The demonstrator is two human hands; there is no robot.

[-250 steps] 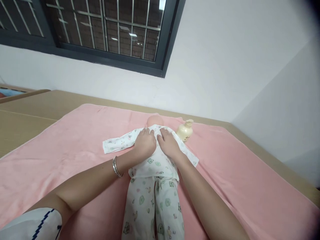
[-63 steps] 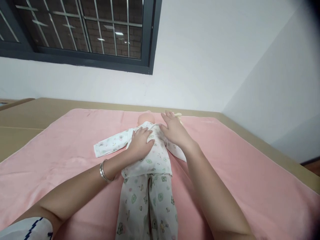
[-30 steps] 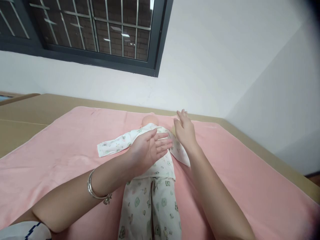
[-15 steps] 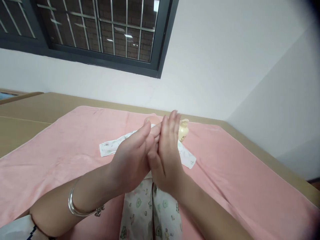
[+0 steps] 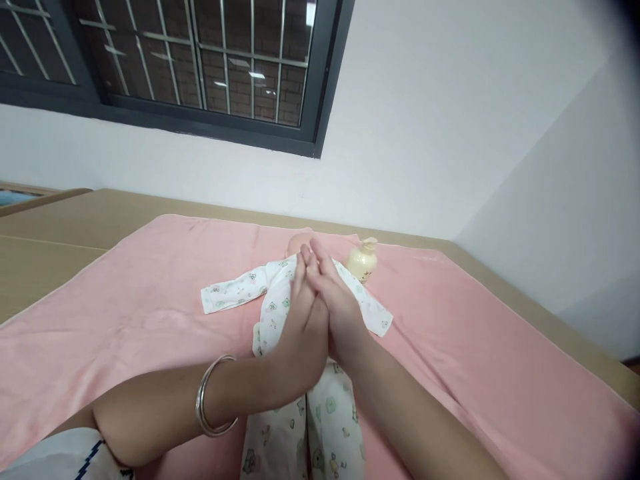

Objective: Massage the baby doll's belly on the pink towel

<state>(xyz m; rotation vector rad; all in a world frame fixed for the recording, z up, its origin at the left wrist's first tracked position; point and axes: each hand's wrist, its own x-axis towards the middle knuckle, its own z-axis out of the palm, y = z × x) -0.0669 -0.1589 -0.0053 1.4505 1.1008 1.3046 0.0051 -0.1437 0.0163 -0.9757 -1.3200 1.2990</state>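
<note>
My left hand (image 5: 303, 340), with silver bangles on its wrist, is pressed palm to palm against my right hand (image 5: 345, 317). The fingers of both are stretched out and point away from me, and no object shows between them. Beneath them lies a small white printed outfit (image 5: 233, 291), its sleeves spread to both sides and its legs toward me. A rounded, skin-toned shape (image 5: 297, 244) at its collar end is partly hidden by my fingers. Just right of that stands a pale yellow pump bottle (image 5: 361, 261).
A pink cloth (image 5: 165, 287) is spread over a light wooden surface (image 5: 45, 267). Behind it rises a white wall (image 5: 400, 133) with a dark-framed, barred window (image 5: 210, 127). Another wall meets it at the right.
My hands have shifted against each other, the left moving right and turning edge-up, the right fingertips moving left and lower. More of the bottle and the outfit's chest now shows.
</note>
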